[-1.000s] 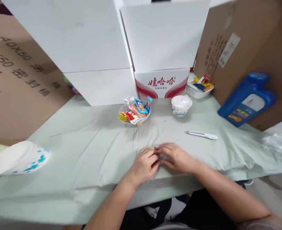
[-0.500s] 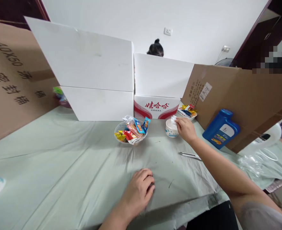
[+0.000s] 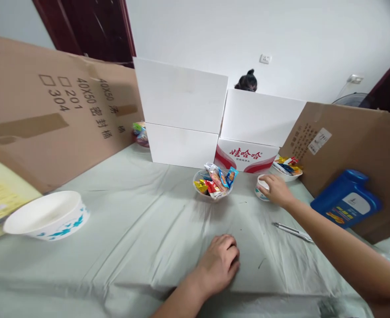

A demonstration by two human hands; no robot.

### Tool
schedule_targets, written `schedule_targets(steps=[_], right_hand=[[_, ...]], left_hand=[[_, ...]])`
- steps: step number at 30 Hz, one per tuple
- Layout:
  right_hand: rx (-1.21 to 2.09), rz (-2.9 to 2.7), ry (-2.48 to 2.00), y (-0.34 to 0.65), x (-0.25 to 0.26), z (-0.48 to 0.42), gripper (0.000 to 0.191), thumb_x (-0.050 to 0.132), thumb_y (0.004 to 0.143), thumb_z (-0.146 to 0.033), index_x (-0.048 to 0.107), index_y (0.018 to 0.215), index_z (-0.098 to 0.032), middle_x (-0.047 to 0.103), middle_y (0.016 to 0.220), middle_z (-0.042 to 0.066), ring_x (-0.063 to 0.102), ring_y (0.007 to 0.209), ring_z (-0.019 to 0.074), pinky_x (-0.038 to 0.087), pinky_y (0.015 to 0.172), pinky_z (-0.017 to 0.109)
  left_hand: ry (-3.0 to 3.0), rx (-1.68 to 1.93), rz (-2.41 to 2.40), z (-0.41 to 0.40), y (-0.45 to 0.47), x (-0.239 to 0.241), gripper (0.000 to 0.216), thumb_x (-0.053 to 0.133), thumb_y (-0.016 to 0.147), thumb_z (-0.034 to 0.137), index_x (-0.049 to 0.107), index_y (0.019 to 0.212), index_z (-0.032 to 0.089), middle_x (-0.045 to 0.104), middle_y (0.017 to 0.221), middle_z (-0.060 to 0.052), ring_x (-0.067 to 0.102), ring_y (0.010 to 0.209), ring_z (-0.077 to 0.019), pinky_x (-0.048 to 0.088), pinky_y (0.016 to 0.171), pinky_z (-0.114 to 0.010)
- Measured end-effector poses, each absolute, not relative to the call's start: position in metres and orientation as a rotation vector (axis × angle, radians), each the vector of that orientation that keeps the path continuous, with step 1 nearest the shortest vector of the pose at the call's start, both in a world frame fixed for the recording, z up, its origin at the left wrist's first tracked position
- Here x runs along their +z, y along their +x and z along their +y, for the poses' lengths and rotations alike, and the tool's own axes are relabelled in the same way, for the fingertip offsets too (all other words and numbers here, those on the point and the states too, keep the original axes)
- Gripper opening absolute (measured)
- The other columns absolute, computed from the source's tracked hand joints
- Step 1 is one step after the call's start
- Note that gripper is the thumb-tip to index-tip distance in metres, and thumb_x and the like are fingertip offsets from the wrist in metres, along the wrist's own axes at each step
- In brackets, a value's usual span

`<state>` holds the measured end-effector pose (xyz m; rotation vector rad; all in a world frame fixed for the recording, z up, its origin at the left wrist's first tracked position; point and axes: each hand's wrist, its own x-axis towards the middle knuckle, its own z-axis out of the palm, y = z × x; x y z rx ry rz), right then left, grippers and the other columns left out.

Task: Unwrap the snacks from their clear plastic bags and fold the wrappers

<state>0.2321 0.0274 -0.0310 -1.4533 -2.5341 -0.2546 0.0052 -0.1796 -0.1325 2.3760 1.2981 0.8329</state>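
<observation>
My left hand (image 3: pixel 219 263) rests on the cloth near the table's front edge, its fingers loosely curled and nothing visible in them. My right hand (image 3: pixel 274 189) reaches forward to a small white paper cup (image 3: pixel 260 194) with a blue-green print. Its fingers are closed together at the cup's mouth and cover part of the rim; what they pinch is hidden. Left of the cup stands a clear bowl (image 3: pixel 199 197) filled with wrapped snacks (image 3: pixel 216 179) in red, yellow and blue packets. A white pen-like cutter (image 3: pixel 292 231) lies in front of my right forearm.
A large white paper bowl (image 3: pixel 65 221) stands at left by a yellow packet (image 3: pixel 2 190). White boxes (image 3: pixel 184 106) and brown cartons (image 3: pixel 357 150) wall the table. A blue bottle (image 3: pixel 347 198) and a snack dish (image 3: pixel 290 174) are at right. A person's head (image 3: pixel 247 81) shows behind.
The view has turned left, bringing the large paper bowl into sight. My right hand, which held a crumpled white piece over the cup, is now lower at its mouth. My left hand stays put.
</observation>
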Motion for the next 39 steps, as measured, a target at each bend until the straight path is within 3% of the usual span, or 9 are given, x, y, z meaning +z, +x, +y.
schedule_targets(steps=[3,6,13,23,39], right_hand=[[0.043,-2.576,-1.22,0.191,-0.031,0.003,0.042,0.049,0.093,-0.04,0.056,0.128,-0.018,0.068,0.11,0.012,0.063,0.099,0.0233,0.046,0.087,0.035],[0.26,-2.699,-1.269,0.149,-0.039,-0.012,0.045,0.051,0.094,-0.043,0.049,0.133,-0.021,0.07,0.11,0.009,0.067,0.088,0.0199,0.047,0.076,0.03],[0.186,-2.653,-1.459,0.133,-0.06,-0.023,0.031,0.048,0.096,-0.042,0.053,0.116,-0.019,0.071,0.109,0.01,0.067,0.097,0.023,0.043,0.074,0.028],[0.022,-2.401,-1.856,0.264,-0.057,-0.072,0.023,0.047,0.096,-0.041,0.057,0.106,-0.022,0.074,0.097,0.004,0.068,0.087,0.0211,0.04,0.067,0.027],[-0.046,-1.907,-2.373,0.351,-0.057,-0.009,0.038,0.039,0.098,-0.047,0.056,0.114,-0.017,0.071,0.107,0.016,0.067,0.099,0.0309,0.045,0.072,0.034]], left_hand=[[2.36,0.815,1.316,-0.179,0.006,-0.132,0.009,0.068,0.08,0.02,0.063,0.087,0.018,0.062,0.102,-0.006,0.058,0.101,-0.0229,0.047,0.091,-0.04],[2.343,0.808,1.327,-0.178,0.006,-0.132,0.009,0.069,0.079,0.02,0.064,0.086,0.018,0.063,0.102,-0.006,0.058,0.1,-0.0228,0.047,0.09,-0.04],[2.321,0.797,1.302,-0.177,0.003,-0.131,0.009,0.068,0.08,0.019,0.064,0.088,0.018,0.062,0.104,-0.006,0.057,0.102,-0.0234,0.046,0.092,-0.04],[2.335,0.82,1.276,-0.178,0.004,-0.135,0.018,0.062,0.077,0.006,0.062,0.089,0.02,0.059,0.107,-0.006,0.056,0.105,-0.024,0.047,0.094,-0.043],[2.352,0.813,1.271,-0.176,0.0,-0.137,0.018,0.059,0.079,0.008,0.062,0.092,0.02,0.06,0.108,-0.007,0.058,0.105,-0.0254,0.051,0.092,-0.045]])
